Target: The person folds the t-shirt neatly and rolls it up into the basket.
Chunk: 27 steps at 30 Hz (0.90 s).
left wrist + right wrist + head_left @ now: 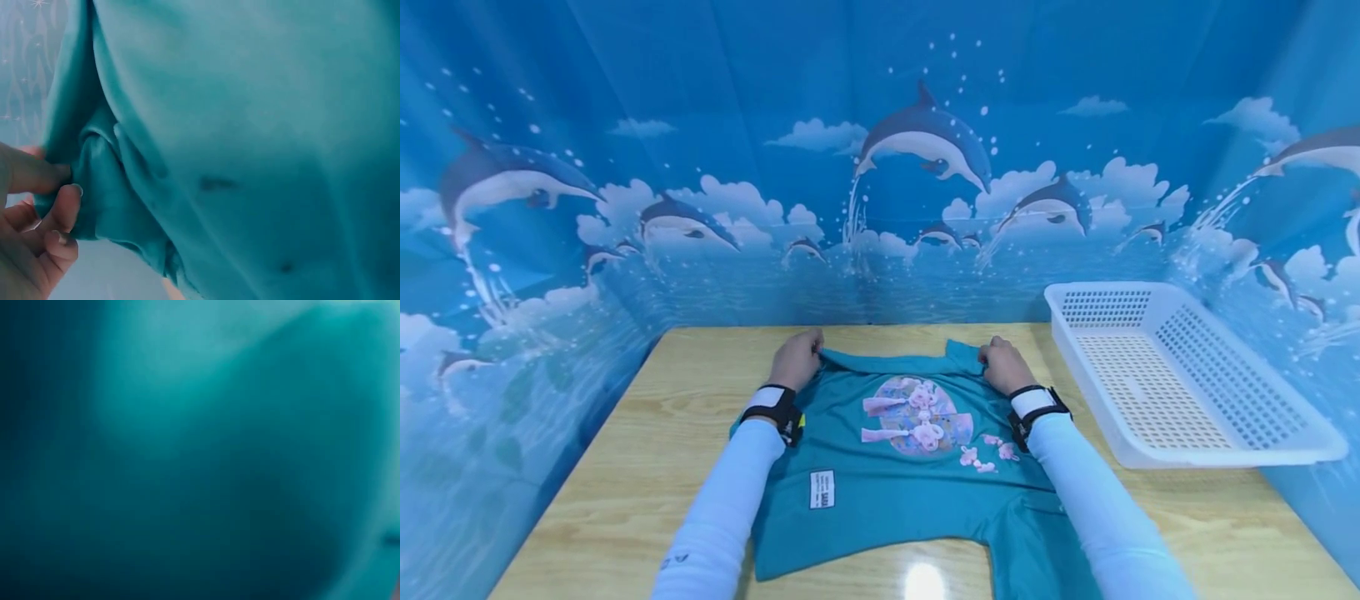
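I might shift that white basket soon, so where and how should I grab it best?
Probably by the near rim, from your side: the white basket stands open side up with that edge facing you, while its far end and right side sit close to the dolphin curtain.

A white rectangular label [822, 489] on the teal fabric shirt [895, 500] carries dark sideways print, while the pale-blue left sleeve [726, 504] bears small dark lettering, neither surely legible.
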Tool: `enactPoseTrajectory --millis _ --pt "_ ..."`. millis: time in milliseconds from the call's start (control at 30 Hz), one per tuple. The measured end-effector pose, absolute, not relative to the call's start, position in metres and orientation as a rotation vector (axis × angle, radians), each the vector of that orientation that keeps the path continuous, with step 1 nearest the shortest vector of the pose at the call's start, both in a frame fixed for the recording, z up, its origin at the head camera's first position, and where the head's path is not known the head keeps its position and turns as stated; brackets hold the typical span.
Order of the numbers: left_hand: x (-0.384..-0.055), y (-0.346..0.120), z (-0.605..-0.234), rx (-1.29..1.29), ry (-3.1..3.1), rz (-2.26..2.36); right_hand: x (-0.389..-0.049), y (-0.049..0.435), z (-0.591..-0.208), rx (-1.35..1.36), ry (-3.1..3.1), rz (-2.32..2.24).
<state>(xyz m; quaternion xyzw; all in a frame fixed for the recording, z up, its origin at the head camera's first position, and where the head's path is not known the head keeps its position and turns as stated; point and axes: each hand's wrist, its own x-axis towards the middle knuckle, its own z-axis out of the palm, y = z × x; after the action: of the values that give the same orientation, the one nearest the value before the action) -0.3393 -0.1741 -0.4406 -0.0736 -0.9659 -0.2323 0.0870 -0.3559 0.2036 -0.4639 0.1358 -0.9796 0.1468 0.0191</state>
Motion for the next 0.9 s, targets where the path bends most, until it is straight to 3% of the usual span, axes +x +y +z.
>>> enactPoseTrajectory --millis 300,500,700,900 --pt "-0.34 -0.172 -0.44 -0.101 -2.983 -0.695 -0.358 0.201 -0.461 0.227 -3.107 0.285" --pt "-0.333 -0.164 -0.445 -0.176 -3.191 -0.589 -0.354 0.207 -0.46 0.313 -3.047 0.383" --pt "-0.326 -0.162 -0.446 -0.205 -3.349 -0.573 -0.358 0.214 -0.464 0.198 -3.179 0.426" --pt "-0.323 -0.16 -0.444 -0.204 -3.383 -0.61 -0.359 0.213 -0.468 0.382 -3.038 0.42"
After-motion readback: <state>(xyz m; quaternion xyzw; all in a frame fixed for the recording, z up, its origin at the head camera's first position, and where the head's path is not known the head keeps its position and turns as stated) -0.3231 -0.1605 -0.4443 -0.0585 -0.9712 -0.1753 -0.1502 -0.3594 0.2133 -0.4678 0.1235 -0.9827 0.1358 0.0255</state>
